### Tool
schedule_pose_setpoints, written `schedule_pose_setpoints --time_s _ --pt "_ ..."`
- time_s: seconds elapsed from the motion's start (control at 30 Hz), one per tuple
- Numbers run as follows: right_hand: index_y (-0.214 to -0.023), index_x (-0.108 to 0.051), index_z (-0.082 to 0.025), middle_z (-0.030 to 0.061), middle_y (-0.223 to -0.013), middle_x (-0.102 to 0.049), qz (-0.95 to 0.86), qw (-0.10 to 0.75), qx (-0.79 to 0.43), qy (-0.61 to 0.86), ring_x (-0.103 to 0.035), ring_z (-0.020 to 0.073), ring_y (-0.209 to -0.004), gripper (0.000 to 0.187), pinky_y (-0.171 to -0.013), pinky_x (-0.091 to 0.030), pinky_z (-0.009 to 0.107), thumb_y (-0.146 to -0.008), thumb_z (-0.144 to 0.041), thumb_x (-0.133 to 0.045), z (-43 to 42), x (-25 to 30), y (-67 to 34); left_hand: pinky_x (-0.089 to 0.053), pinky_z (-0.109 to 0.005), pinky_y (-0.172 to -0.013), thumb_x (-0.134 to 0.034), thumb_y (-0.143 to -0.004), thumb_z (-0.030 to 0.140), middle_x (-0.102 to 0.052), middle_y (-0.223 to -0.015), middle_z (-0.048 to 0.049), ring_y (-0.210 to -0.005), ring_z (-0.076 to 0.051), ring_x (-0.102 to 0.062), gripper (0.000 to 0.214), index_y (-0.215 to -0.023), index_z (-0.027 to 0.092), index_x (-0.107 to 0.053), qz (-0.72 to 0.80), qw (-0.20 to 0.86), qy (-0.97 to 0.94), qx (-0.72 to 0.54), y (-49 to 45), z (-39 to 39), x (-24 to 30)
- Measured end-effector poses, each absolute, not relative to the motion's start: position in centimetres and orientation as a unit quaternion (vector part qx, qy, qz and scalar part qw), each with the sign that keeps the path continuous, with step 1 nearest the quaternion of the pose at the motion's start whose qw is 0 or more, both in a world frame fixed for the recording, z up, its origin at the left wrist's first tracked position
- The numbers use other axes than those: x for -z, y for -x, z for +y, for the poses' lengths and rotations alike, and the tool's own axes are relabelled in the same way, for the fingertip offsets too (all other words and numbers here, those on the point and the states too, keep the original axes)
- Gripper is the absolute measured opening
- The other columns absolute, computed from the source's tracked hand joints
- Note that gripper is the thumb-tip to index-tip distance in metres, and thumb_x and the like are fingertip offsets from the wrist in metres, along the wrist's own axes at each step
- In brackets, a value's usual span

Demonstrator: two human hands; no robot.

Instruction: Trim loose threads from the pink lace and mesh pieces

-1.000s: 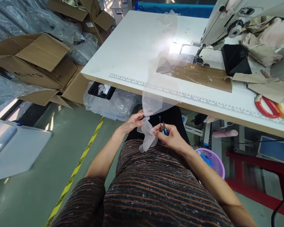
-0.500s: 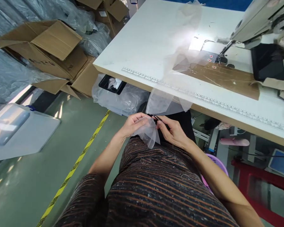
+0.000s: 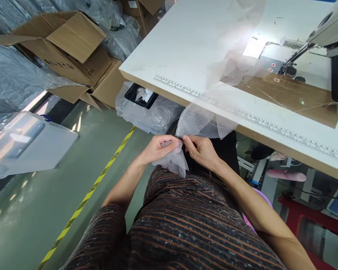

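My left hand (image 3: 157, 148) is closed on sheer white fabric (image 3: 177, 162), pinching it between thumb and fingers while a loose end hangs over my lap. My right hand (image 3: 202, 150) is closed too, fingertips almost touching the left ones. From its pinch a thin dark tool (image 3: 179, 138) points toward the fabric; most of it is hidden, so its exact kind does not show. More of the sheer fabric (image 3: 195, 119) drapes over the table edge just above my hands and runs up across the tabletop.
The white table (image 3: 183, 48) has a printed ruler along its front edge. A sewing machine (image 3: 321, 35) stands at the right. Below the table are a black tray (image 3: 130, 98) on plastic wrap and a red stool (image 3: 295, 213). Open cardboard boxes (image 3: 73, 41) are at the left.
The view has shifted, so the table and machine sit farther right. My right hand has turned, its thumb now at the fabric edge, and the dark tool shows less.
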State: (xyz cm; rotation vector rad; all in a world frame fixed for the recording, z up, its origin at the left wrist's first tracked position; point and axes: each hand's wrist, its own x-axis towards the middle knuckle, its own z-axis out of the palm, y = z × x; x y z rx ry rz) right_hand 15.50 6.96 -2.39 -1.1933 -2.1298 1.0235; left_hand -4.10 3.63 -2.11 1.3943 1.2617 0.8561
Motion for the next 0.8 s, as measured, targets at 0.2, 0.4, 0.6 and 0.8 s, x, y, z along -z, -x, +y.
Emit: schedule_pose_setpoints --time_s 0.2,0.4,0.6,0.8 --pt "-0.069 -0.059 -0.022 0.0014 -0.058 -0.057 -0.761 0.265 -0.368 0.464 -0.048 0.015 -0.052 0.051 -0.055 -0.03 0.029 -0.102 -0.054 -0.038 6.8 3.0 -15.1 -0.051 -0.026 -0.069 -0.072 -0.086 0.043 -0.076 -0.083 -0.0062 -0.073 -0.016 -0.065 0.03 -0.093 0.015 -0.079 0.525 0.55 -0.533 -0.371 4.1 3.6 1.8" --pt "-0.069 -0.054 -0.021 -0.0008 -0.058 -0.052 -0.773 0.26 -0.385 0.432 -0.045 0.0127 -0.052 0.052 -0.055 -0.029 0.027 -0.104 -0.053 -0.033 6.1 3.3 -15.6 -0.043 -0.021 -0.06 -0.074 -0.083 0.038 -0.069 -0.074 -0.0025 -0.065 -0.011 -0.056 0.024 -0.084 0.014 -0.076 0.508 0.605 -0.505 -0.347 4.3 4.0 1.1" --pt "-0.067 -0.049 -0.021 -0.0015 -0.058 -0.049 -0.798 0.263 -0.352 0.412 -0.04 0.0117 -0.051 0.049 -0.055 -0.026 0.028 -0.104 -0.051 -0.035 6.2 3.3 -15.4 -0.038 -0.02 -0.057 -0.074 -0.08 0.04 -0.062 -0.069 0.0 -0.063 -0.009 -0.05 0.028 -0.073 0.013 -0.069 0.491 0.637 -0.512 -0.301 4.4 4.3 0.7" --pt "-0.08 -0.056 -0.021 -0.0021 -0.063 -0.052 -0.739 0.304 -0.405 0.445 -0.044 0.0127 -0.056 0.044 -0.057 -0.031 0.026 -0.101 -0.056 -0.04 5.3 4.0 -15.7 -0.04 -0.021 -0.06 -0.075 -0.079 0.038 -0.065 -0.071 -0.0013 -0.065 -0.01 -0.053 0.026 -0.077 0.013 -0.072 0.491 0.635 -0.503 -0.319 4.0 4.4 1.1"
